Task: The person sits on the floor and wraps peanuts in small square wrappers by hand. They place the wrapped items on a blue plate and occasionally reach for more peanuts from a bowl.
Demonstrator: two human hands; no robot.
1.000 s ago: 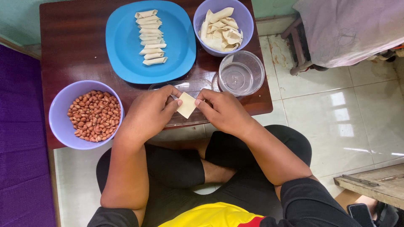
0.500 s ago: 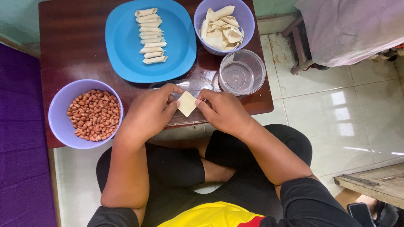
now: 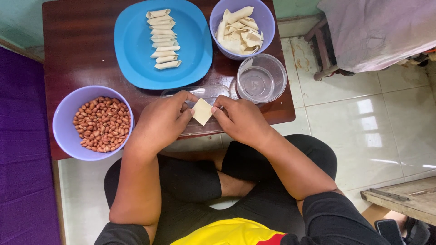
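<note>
The fingers of the left hand and the fingers of the right hand are pinching a small pale square of dough between them, one hand on each side of it. The left thumb and first finger are pressing together on the left edge of the square, and the right fingertips are curling in and holding the right edge. The square is sitting tilted like a diamond, right in the gap between the two hands. Just under the fingers a clear flat tray is lying on the dark brown table, and the hands are resting over it. Just past the right fingers a clear round tub is standing near the table edge. A little farther out from the right fingers a purple bowl is holding a heap of pale dough pieces. Farther out from the left fingers a big blue plate is carrying a row of little dough rolls, lined up one after the other. Off to the side of the left hand, close to the wrist, another purple bowl is sitting full of brown peanuts. The person is sitting cross-legged on the tiled floor, with knees tucked under the table edge.
</note>
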